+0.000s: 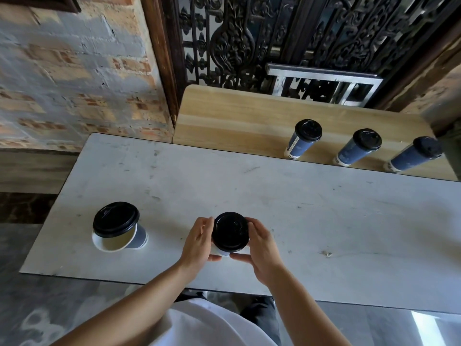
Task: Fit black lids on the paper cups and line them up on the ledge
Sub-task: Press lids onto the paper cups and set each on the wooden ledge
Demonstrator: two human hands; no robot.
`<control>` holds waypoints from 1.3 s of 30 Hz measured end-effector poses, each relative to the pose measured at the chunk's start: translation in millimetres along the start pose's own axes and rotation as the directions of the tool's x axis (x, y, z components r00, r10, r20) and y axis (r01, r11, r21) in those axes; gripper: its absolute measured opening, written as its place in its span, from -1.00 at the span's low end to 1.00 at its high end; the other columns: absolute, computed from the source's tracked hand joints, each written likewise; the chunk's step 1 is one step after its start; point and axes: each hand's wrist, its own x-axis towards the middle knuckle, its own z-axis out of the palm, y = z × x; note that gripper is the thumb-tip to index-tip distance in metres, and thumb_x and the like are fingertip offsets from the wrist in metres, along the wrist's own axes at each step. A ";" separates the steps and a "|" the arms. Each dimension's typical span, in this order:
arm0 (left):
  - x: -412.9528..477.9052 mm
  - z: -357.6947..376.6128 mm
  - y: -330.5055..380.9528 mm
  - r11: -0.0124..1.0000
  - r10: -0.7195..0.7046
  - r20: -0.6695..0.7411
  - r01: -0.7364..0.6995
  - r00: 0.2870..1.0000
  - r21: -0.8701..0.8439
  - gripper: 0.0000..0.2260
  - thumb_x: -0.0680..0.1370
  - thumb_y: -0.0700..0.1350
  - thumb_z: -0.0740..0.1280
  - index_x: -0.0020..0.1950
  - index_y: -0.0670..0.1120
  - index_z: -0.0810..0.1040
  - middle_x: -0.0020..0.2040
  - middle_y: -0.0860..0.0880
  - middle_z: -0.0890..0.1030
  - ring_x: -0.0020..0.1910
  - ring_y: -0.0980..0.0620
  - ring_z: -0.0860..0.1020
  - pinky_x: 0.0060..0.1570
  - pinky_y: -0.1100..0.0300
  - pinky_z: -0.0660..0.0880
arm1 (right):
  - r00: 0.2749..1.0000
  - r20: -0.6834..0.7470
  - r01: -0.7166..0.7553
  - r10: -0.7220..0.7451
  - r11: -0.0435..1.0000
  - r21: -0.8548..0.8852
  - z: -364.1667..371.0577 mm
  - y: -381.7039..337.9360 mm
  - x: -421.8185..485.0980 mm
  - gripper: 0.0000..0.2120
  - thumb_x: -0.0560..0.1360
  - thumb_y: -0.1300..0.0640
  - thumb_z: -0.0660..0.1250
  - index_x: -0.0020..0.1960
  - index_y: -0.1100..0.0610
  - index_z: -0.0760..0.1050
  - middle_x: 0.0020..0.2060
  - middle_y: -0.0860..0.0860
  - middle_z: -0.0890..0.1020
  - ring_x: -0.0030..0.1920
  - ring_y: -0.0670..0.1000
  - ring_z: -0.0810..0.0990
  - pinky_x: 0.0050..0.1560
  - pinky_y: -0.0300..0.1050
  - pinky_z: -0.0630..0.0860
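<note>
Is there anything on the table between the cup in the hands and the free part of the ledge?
Nothing visible. The grey table is bare between the held cup and the wooden ledge.

Left hand [199,242]: fingers curled, thumb low, palm facing right.
Right hand [262,248]: mirrors it, palm facing left.
Forearms: bare, converging forward.

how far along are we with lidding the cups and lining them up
Done: three lidded cups stand in a row on the wooden ledge. In hand: the left hand and right hand grip a cup under a black lid. Left: the last cup, its lid askew, not seated.
</note>
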 end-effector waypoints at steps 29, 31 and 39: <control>-10.3 -14.0 -21.5 0.994 0.112 -0.054 -0.112 0.992 0.017 -0.80 0.70 -0.05 0.17 0.15 -0.01 0.59 0.14 0.00 0.59 0.20 0.08 0.56 -0.16 -0.12 0.69 | 0.995 0.093 0.013 -0.038 0.968 0.252 -6.6 31.2 -15.2 -0.77 0.68 0.11 0.22 0.21 0.09 0.62 0.19 0.09 0.68 0.32 0.06 0.57 0.22 0.01 0.57; -9.5 -10.9 -17.6 0.993 0.107 -0.063 -0.103 0.992 0.059 -0.77 0.69 -0.01 0.16 0.13 -0.04 0.57 0.11 -0.06 0.58 0.16 0.06 0.56 -0.18 -0.10 0.69 | 0.996 0.078 0.034 -0.051 0.979 0.201 -6.0 31.2 -13.2 -0.75 0.69 0.08 0.20 0.20 0.07 0.63 0.15 0.07 0.70 0.29 0.05 0.59 0.16 0.03 0.59; -4.9 -6.1 -19.1 0.988 0.109 -0.042 -0.104 0.993 0.110 -0.73 0.67 0.12 0.14 0.09 -0.02 0.51 0.02 -0.16 0.54 0.05 -0.03 0.60 -0.28 -0.14 0.68 | 0.999 0.043 0.020 -0.025 0.992 0.127 -2.9 22.9 -9.4 -0.72 0.70 0.00 0.16 0.16 0.00 0.65 0.13 0.01 0.67 0.22 -0.01 0.59 0.01 0.19 0.69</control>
